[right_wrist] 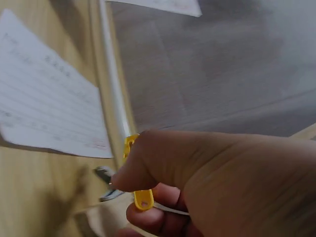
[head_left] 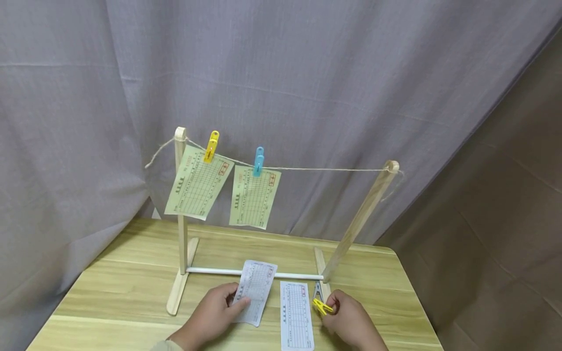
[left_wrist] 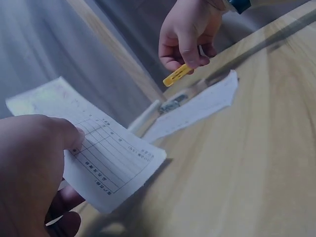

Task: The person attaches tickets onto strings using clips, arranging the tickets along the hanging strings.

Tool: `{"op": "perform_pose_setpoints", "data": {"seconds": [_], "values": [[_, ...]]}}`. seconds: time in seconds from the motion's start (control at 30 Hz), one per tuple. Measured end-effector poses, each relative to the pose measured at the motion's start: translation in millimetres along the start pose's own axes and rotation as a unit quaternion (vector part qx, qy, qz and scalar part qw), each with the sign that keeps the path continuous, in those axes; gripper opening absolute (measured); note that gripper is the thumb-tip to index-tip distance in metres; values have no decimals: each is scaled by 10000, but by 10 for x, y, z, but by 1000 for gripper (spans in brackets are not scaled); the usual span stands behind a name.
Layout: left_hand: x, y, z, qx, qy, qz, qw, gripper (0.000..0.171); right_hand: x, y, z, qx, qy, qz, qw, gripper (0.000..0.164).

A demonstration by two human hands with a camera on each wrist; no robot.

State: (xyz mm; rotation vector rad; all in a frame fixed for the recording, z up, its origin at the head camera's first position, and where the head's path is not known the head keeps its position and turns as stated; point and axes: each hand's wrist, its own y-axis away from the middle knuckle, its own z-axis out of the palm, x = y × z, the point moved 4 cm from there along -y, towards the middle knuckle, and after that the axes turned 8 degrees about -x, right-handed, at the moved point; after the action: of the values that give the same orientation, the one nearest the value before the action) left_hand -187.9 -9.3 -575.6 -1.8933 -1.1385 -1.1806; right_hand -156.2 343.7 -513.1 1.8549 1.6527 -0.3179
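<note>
My left hand (head_left: pixel 216 313) holds a white printed form (head_left: pixel 256 291) above the table, thumb on its face and fingers behind. With my right hand (head_left: pixel 349 319) I pinch a yellow clothespin (head_left: pixel 322 306) near the rack's right foot; in the right wrist view the clothespin (right_wrist: pixel 143 198) sits between thumb and fingers. A second white form (head_left: pixel 296 316) lies on the table between both hands. Just beyond the yellow clothespin is a grey clothespin (head_left: pixel 318 291). Two green-tinted forms hang from the string, the left one (head_left: pixel 197 183) under a yellow clip (head_left: pixel 211 146), the other (head_left: pixel 254 197) under a blue clip (head_left: pixel 258 162).
A wooden rack has a left post (head_left: pixel 180 195), a leaning right post (head_left: pixel 362 219) and a white crossbar (head_left: pixel 215 270) low down. String (head_left: pixel 329 169) spans the post tops. Grey curtain (head_left: pixel 307 73) hangs behind the wooden table (head_left: pixel 123 292).
</note>
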Motion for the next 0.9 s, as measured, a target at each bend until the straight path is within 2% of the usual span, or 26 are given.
{"op": "perform_pose_setpoints", "data": {"seconds": [0.2,0.4,0.67,0.9], "values": [[96,-58,-85,-66,260,-154,9995,34,-143,37,-183,319,-159,-37,9994,30],[184,-93,-117,-17,205,-84,9998,32,-264,109,-322,610,-426,-391,9965,32],[337,-111,-174,-8,297,77,9995,30,-419,138,-470,1037,-1360,-1088,9793,36],[442,-130,-203,96,349,335,9988,34,-530,170,-580,1045,-1417,-1444,9737,32]]}}
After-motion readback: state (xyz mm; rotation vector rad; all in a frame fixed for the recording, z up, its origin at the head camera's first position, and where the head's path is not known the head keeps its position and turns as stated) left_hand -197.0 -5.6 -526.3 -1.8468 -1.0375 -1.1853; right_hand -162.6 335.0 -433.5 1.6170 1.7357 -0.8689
